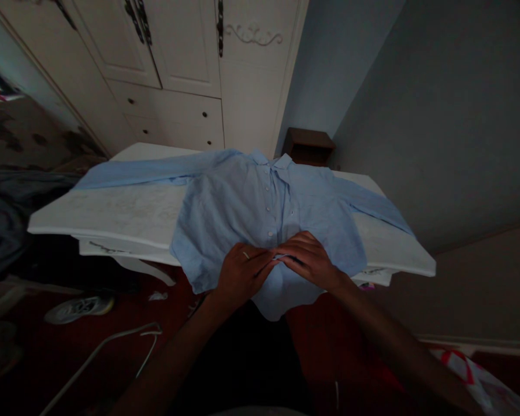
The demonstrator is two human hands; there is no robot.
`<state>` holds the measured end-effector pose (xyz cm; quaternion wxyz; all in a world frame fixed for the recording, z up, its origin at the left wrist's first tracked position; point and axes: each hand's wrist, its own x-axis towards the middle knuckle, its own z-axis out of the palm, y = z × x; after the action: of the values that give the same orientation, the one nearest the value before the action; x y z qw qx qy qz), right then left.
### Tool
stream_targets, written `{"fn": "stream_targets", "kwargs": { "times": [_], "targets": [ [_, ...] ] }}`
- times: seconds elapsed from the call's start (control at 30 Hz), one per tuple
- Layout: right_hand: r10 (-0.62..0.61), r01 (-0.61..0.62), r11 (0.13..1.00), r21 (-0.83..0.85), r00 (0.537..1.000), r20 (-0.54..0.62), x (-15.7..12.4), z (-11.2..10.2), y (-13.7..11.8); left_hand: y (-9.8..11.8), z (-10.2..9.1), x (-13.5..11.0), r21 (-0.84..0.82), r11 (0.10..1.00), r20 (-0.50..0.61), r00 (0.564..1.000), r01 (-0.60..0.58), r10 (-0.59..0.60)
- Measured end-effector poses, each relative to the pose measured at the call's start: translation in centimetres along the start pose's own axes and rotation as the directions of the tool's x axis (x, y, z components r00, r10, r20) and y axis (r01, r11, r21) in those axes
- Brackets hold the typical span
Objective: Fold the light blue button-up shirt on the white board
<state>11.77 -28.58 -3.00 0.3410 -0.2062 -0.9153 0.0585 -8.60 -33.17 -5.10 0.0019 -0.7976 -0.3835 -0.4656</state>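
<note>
A light blue button-up shirt (229, 202) lies spread on a white table (121, 211), collar toward the far edge and sleeves stretched out to both sides. Its lower hem hangs over the near edge. Along the front opening, several buttons show on the left panel. My left hand (245, 271), with a ring on one finger, pinches the shirt's front edge low on the opening. My right hand (309, 260) grips the other front edge right beside it. The fingertips of both hands meet, with a bit of blue cloth between them. Any button there is hidden by the fingers.
Behind the table stands a white wardrobe (186, 69) with drawers, and a small brown cabinet (309, 138) beside it. A shoe (80, 309) and a pale bent rod (108, 341) are on the red floor at left. A plastic bag (481, 381) lies at lower right.
</note>
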Motion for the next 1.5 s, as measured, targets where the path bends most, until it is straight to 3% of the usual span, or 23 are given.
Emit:
{"fn": "stream_targets", "kwargs": {
  "times": [0.17, 0.47, 0.67, 0.9, 1.17, 1.5],
  "targets": [
    [-0.031, 0.032, 0.997, -0.065, 0.999, 0.027, 0.0, 0.0, 0.0, 0.3, -0.1, 0.2, 0.141, 0.987, 0.013, 0.997, -0.079, 0.078],
    [-0.029, 0.031, 0.993, -0.111, 0.999, 0.026, 0.0, 0.2, -0.2, 0.4, 0.5, 0.3, 0.078, 0.996, -0.055, 0.997, 0.050, -0.046],
    [0.061, -0.064, 0.997, 0.051, 0.996, 0.064, 0.4, 0.0, 0.2, 0.0, 0.7, 0.2, 0.023, 0.994, -0.051, 0.993, 0.110, -0.108],
    [0.107, -0.133, 0.962, 0.240, 0.987, 0.116, 0.8, -0.4, 0.4, -0.7, -0.1, 0.7, -0.032, 0.994, 0.084, 0.991, 0.105, -0.102],
    [0.087, -0.101, 0.988, 0.114, 0.989, 0.118, 0.3, -0.1, 0.6, -0.9, 0.0, 0.1, 0.016, 1.000, 0.033, 0.999, 0.002, -0.003],
    [0.040, -0.037, 0.999, -0.024, 0.989, 0.145, 0.2, 0.2, 0.5, -1.0, 0.2, 0.0, -0.003, 1.000, 0.049, 0.998, 0.026, -0.026]
  ]
}}
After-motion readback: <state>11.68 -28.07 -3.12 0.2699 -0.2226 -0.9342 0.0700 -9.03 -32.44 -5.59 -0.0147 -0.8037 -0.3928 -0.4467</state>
